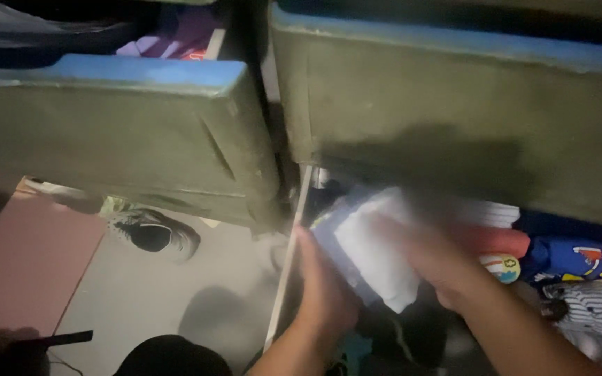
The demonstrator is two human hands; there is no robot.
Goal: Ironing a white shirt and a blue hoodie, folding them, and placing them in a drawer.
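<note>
My left hand (325, 289) and my right hand (430, 261) both hold a folded white and pale blue cloth (374, 254) between them, the left at its near-left edge, the right over its right side. The cloth sits at the mouth of a lower drawer full of folded clothes (580, 271), among them a red piece, a blue printed piece and a striped one. Motion blurs the hands and the cloth.
Two olive-green drawers with blue top edges (141, 73) (454, 42) stick out above; the left one holds purple cloth. A shoe (151, 235) lies on the grey floor at the left, beside a reddish mat (26, 261). A thin white rail (288, 261) runs by my left hand.
</note>
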